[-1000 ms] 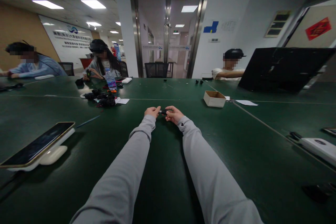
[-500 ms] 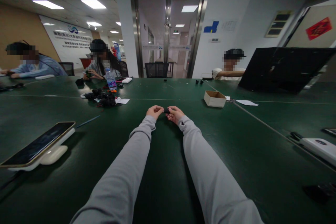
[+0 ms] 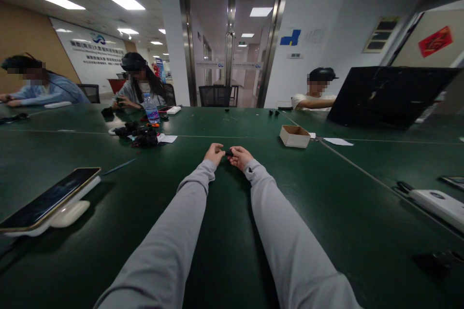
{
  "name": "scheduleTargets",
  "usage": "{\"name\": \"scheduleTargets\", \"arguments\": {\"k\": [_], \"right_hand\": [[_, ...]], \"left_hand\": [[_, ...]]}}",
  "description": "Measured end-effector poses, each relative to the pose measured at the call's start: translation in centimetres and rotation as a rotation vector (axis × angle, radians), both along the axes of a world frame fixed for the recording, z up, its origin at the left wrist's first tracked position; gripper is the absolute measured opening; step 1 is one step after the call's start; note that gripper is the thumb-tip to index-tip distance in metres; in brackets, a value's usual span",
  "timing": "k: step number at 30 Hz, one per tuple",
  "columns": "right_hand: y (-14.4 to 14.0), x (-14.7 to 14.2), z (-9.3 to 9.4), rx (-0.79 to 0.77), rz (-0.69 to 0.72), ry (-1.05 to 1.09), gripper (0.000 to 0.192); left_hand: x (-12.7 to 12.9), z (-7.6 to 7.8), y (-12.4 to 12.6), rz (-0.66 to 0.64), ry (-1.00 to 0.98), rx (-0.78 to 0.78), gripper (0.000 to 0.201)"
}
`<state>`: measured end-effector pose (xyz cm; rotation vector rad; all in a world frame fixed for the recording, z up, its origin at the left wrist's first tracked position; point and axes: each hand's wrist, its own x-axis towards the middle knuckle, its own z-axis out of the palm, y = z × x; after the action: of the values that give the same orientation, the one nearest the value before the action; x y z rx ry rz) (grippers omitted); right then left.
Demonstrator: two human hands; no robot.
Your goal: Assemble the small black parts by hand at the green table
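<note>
Both my arms in grey sleeves stretch forward over the dark green table [image 3: 224, 231]. My left hand [image 3: 214, 153] and my right hand [image 3: 239, 156] meet at the table's middle, fingertips pinched on a small black part [image 3: 229, 153] held between them. The part is mostly hidden by my fingers, so its shape is hard to tell. Both hands rest low, close to the table top.
A small open cardboard box [image 3: 295, 136] sits right of my hands. A pile of black parts [image 3: 142, 136] and a water bottle [image 3: 152, 109] lie at the far left. A phone on a white stand [image 3: 50, 202] is near left, a white device [image 3: 440, 204] near right. Three people sit across the table.
My hands have drawn closer together around the small black part; less of it shows between them than a second ago. The view has shifted slightly.
</note>
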<state>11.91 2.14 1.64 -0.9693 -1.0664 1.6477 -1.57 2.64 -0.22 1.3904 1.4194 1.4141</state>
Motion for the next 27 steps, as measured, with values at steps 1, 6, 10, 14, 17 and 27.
{"name": "scheduleTargets", "arguments": {"k": [1, 6, 10, 14, 17, 27], "right_hand": [[0.04, 0.0, -0.04, 0.003, 0.001, 0.003, 0.004], [0.07, 0.02, -0.12, 0.003, 0.003, 0.007, 0.005], [0.01, 0.05, -0.07, -0.004, 0.001, 0.012, 0.006], [-0.03, 0.11, -0.07, 0.004, 0.013, 0.021, 0.007], [-0.13, 0.14, -0.03, 0.005, 0.013, 0.023, 0.008], [-0.54, 0.01, 0.29, 0.024, 0.031, 0.027, 0.011]], "left_hand": [[-0.04, -0.02, 0.05, 0.004, -0.007, -0.025, 0.021], [-0.14, -0.01, 0.2, 0.0, 0.028, -0.017, 0.017], [-0.36, 0.21, 0.03, -0.056, -0.025, -0.082, 0.024], [-0.55, 0.35, -0.22, -0.131, -0.01, -0.039, 0.023], [-0.51, 0.31, -0.34, -0.144, -0.011, -0.011, 0.031], [-0.24, 0.43, -0.35, -0.11, 0.009, -0.072, 0.037]]}}
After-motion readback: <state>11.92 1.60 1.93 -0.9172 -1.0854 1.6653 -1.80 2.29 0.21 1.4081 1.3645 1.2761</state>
